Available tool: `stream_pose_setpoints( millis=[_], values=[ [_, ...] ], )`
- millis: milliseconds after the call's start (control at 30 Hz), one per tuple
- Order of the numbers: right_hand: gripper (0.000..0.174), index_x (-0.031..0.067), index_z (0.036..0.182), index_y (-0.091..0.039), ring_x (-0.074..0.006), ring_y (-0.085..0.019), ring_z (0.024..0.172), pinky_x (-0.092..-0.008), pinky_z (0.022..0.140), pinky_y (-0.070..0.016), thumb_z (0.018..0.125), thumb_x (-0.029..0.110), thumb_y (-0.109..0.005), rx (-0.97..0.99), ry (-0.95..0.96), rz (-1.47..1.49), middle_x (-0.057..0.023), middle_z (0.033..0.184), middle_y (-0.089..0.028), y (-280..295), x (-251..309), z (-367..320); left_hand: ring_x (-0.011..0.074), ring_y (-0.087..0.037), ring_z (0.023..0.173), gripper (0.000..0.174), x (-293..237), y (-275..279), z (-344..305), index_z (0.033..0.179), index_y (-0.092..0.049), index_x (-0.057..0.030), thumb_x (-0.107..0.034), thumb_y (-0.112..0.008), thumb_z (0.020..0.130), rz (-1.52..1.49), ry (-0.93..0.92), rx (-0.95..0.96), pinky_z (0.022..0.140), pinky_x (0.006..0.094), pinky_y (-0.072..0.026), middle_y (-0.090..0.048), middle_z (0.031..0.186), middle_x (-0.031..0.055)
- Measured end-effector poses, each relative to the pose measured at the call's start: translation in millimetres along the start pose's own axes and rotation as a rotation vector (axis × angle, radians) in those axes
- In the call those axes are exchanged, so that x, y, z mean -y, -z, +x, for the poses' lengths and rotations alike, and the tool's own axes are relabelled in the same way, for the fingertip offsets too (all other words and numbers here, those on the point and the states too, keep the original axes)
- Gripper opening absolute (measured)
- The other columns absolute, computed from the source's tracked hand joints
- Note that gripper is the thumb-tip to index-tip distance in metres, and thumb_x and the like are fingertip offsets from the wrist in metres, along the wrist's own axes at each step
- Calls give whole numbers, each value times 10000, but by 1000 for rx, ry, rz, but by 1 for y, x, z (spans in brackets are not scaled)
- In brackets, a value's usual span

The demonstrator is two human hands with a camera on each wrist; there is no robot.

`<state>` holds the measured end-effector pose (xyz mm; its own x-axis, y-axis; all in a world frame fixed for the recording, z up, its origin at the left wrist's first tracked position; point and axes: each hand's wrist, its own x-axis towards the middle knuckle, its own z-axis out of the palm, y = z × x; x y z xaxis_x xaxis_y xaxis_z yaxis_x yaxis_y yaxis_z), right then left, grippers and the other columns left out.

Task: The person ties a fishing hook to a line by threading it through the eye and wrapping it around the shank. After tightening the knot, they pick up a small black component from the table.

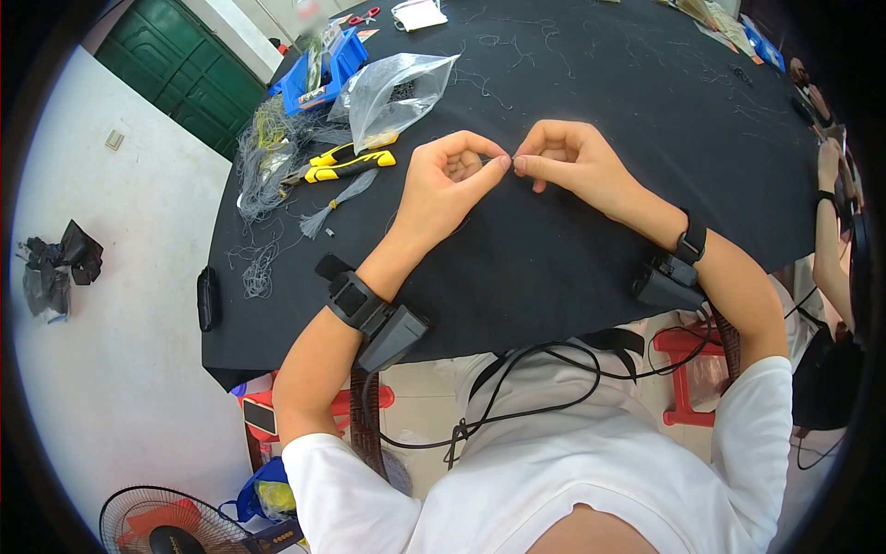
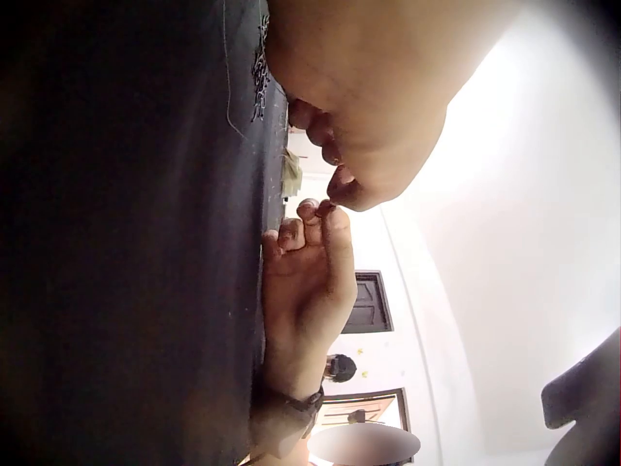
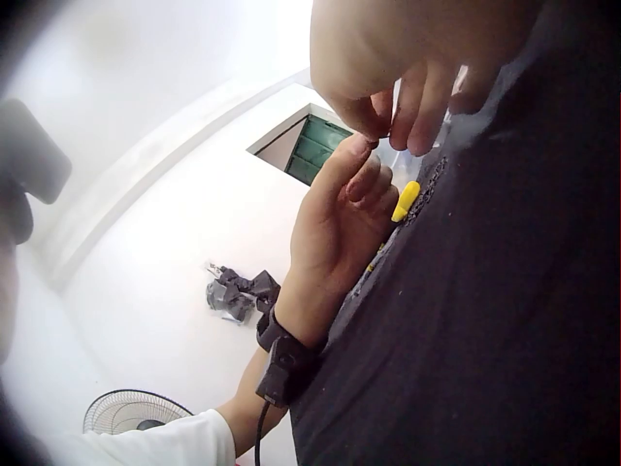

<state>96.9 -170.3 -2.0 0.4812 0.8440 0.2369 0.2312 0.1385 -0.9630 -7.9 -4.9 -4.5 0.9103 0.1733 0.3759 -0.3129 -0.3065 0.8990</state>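
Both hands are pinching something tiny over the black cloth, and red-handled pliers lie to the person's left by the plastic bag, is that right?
Not quite: the pliers have yellow and black handles, not red, as the head view shows. The rest holds: left hand and right hand pinch a tiny piece over the black cloth, pliers on the person's left by the plastic bag.

No text, label, brand, number or sign can be read in any view, since the white paper sheet [image 1: 417, 13] and the coloured packets [image 1: 729, 28] at the far edge of the black table [image 1: 591, 268] are too small and blurred to make out.
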Motion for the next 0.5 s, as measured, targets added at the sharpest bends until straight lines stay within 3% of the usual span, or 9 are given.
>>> stream_pose_setpoints(
  millis=[300, 400, 500],
  values=[
    [141, 0, 873, -593, -79, -559, 650, -193, 612, -444, 820, 127, -623, -2, 0, 34, -39, 779, -606, 1, 0, 0, -30, -342, 499, 96, 2, -1, 0, 825, -617, 10, -83, -634, 807, -60, 8, -30, 451, 161, -228, -458, 562, -91],
    [143, -2, 874, -592, -82, -563, 649, -194, 612, -446, 820, 128, -622, -1, -4, 38, -44, 783, -608, 1, 0, 0, -7, -504, 678, 101, -2, 4, -1, 921, -592, 2, -64, -605, 845, -16, 86, 28, 601, 134, -355, -612, 776, -13],
    [146, -4, 877, -592, -84, -569, 655, -196, 610, -447, 821, 128, -620, 5, -5, 39, -51, 794, -615, 1, 0, 0, -31, -348, 503, 94, 1, -1, 0, 837, -609, 7, -82, -630, 812, -77, 18, -31, 454, 157, -231, -471, 571, -88]
  ],
)
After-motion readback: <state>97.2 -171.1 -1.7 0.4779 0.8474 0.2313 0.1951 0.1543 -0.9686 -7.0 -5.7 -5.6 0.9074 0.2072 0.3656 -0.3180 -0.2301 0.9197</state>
